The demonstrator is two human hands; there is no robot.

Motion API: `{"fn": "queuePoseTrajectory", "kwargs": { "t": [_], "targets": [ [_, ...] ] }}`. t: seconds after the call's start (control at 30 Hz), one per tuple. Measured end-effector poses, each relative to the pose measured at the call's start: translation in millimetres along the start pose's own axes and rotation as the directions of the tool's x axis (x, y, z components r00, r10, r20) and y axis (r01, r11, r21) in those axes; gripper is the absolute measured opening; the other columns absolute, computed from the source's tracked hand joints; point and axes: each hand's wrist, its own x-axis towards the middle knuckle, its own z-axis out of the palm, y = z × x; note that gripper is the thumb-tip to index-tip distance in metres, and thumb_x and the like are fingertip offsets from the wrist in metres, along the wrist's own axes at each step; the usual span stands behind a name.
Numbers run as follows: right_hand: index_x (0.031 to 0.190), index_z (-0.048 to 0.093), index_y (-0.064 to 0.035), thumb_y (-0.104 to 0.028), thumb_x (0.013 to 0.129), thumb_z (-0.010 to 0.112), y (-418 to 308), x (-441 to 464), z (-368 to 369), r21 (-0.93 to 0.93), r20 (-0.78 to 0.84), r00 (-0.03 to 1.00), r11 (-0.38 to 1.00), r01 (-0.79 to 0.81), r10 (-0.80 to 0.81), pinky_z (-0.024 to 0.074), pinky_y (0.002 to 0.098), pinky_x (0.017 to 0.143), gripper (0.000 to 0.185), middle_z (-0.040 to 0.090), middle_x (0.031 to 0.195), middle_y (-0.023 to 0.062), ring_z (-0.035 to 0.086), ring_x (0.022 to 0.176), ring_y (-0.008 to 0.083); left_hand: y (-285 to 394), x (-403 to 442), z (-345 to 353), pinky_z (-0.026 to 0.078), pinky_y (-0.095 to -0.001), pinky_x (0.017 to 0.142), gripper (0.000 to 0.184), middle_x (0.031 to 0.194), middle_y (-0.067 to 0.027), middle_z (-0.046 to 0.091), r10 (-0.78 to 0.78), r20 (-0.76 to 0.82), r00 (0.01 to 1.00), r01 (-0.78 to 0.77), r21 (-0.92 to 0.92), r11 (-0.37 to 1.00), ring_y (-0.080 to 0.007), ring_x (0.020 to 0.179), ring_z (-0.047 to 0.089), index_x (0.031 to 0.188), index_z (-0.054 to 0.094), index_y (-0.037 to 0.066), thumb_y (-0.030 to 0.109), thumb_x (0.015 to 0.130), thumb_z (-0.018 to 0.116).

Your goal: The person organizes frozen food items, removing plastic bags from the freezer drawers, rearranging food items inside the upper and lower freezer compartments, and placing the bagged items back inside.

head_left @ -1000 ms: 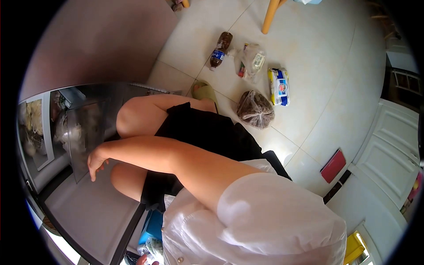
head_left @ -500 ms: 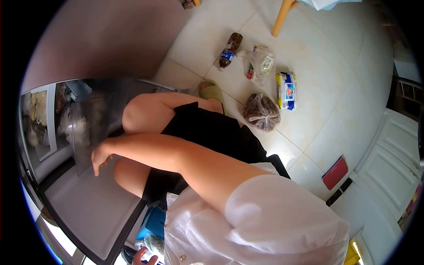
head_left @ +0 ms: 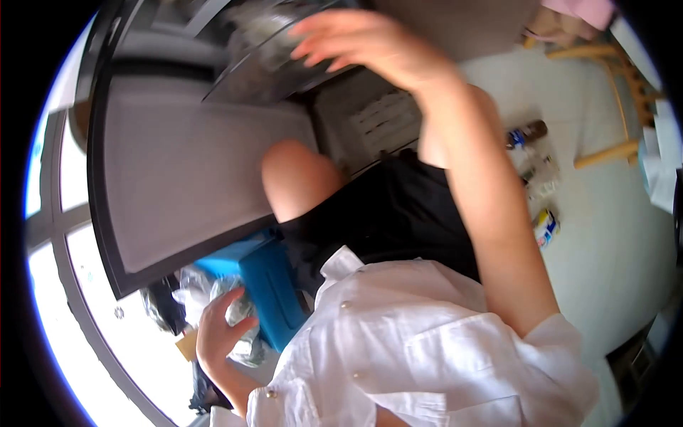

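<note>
My right hand [head_left: 363,46] reaches across the top of the view, slightly blurred, with its fingers stretched out and nothing seen in them. Its fingertips are by the clear plastic drawer [head_left: 260,71] of an open fridge or freezer; whether they touch it I cannot tell. Pale bagged contents [head_left: 267,32] show through the drawer. My left hand [head_left: 219,327] is low on the left, fingers curved and apart, holding nothing visible. It is in front of crumpled plastic bags [head_left: 245,338] and near a blue bin [head_left: 274,288].
A grey appliance door [head_left: 185,171] with a dark frame stands open on the left, before a bright window [head_left: 92,285]. On the tiled floor [head_left: 605,220] to the right lie a dark bottle [head_left: 526,134], a clear bag [head_left: 544,178] and a wipes pack [head_left: 546,226]. A wooden chair [head_left: 605,153] stands beyond.
My view has swung left, bringing the door, blue bin and window further in. My right hand is now higher in view by the drawer, and more of my left hand shows.
</note>
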Motion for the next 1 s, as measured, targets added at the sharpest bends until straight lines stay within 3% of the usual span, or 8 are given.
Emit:
{"fn": "queuePoseTrajectory", "kwargs": {
  "t": [0.07,0.13,0.2,0.23,0.37,0.8,0.9,1.0],
  "targets": [
    [0.133,0.046,-0.0033,-0.031,0.091,0.055,-6.7,-11.7,-24.2,0.291,-0.069,0.997,0.957,-0.002,0.023,0.0435,0.0351,0.094,0.051,0.058,0.123,0.0137,0.056,0.111,0.0240,-0.5,3.8,4.5,0.046,-0.0375,0.097,0.056,0.119,-0.0152,0.063,-0.031,0.008,1.000,0.031,-0.015,0.999,-0.0318,0.110,0.060,0.117,0.063,0.003,0.020,0.067,0.080],
    [0.129,0.048,-0.0022,-0.028,0.090,0.057,-14.5,-19.7,-24.6,0.342,-0.168,0.985,0.934,0.101,-0.045,0.0460,0.0302,0.086,0.047,0.061,0.113,0.0098,0.059,0.100,0.0171,-5.2,10.7,5.6,0.046,-0.0381,0.097,0.056,0.120,-0.0154,0.063,-0.034,0.016,0.999,0.034,-0.015,0.999,-0.0317,0.110,0.060,0.119,0.062,0.004,0.022,0.069,0.079],
    [0.129,0.048,-0.0016,-0.026,0.090,0.057,-16.2,-23.4,-24.7,0.371,-0.183,0.982,0.922,0.111,-0.045,0.0459,0.0320,0.087,0.047,0.061,0.113,0.0115,0.059,0.102,0.0188,-3.2,17.8,3.6,0.046,-0.0384,0.097,0.056,0.121,-0.0155,0.062,-0.045,0.020,0.999,0.045,-0.017,0.999,-0.0320,0.110,0.060,0.120,0.061,0.005,0.024,0.070,0.079],
    [0.126,0.050,0.0002,-0.038,0.090,0.058,-15.4,-23.7,-17.1,0.285,-0.259,0.964,0.950,0.128,-0.053,0.0459,0.0310,0.087,0.053,0.063,0.109,0.0122,0.060,0.099,0.0200,-7.7,20.9,3.3,0.047,-0.0390,0.097,0.056,0.122,-0.0158,0.062,-0.030,0.031,0.999,0.030,0.001,1.000,-0.0317,0.112,0.059,0.121,0.061,0.005,0.024,0.071,0.078],
    [0.136,0.042,0.0014,-0.034,0.089,0.054,-12.7,-24.4,-21.9,0.205,-0.178,0.984,0.979,0.021,0.016,0.0415,0.0321,0.090,0.061,0.054,0.123,0.0144,0.052,0.108,0.0197,-19.1,22.2,3.8,0.046,-0.0398,0.098,0.056,0.123,-0.0155,0.061,-0.003,-0.017,1.000,0.003,0.011,1.000,-0.0324,0.113,0.058,0.121,0.061,0.007,0.027,0.072,0.079],
    [0.129,0.048,-0.0047,-0.032,0.088,0.058,-6.6,-8.5,2.4,0.247,-0.206,0.960,0.959,-0.139,0.192,0.0409,0.0279,0.086,0.050,0.059,0.113,0.0074,0.054,0.100,0.0137,0.2,22.1,-2.5,0.043,-0.0385,0.100,0.059,0.124,-0.0139,0.061,-0.031,0.013,0.999,0.031,0.055,0.998,-0.0324,0.114,0.056,0.130,0.054,0.009,0.030,0.079,0.073],
    [0.129,0.048,-0.0050,-0.031,0.087,0.059,-4.3,-6.1,3.9,0.253,-0.217,0.956,0.958,-0.138,0.195,0.0407,0.0281,0.085,0.050,0.059,0.113,0.0072,0.054,0.100,0.0138,7.8,30.2,9.6,0.040,-0.0393,0.102,0.057,0.121,-0.0147,0.061,0.120,-0.074,0.990,-0.109,0.135,0.985,-0.0323,0.114,0.056,0.128,0.054,0.009,0.026,0.077,0.073],
    [0.129,0.049,-0.0046,-0.030,0.088,0.059,-3.2,-3.6,6.3,0.271,-0.219,0.955,0.952,-0.139,0.202,0.0408,0.0283,0.086,0.049,0.060,0.112,0.0068,0.054,0.100,0.0136,19.7,44.7,15.9,0.038,-0.0401,0.104,0.057,0.118,-0.0149,0.062,0.257,-0.097,0.962,-0.253,0.054,0.966,-0.0322,0.113,0.055,0.126,0.055,0.008,0.023,0.075,0.073]
  ]
}}
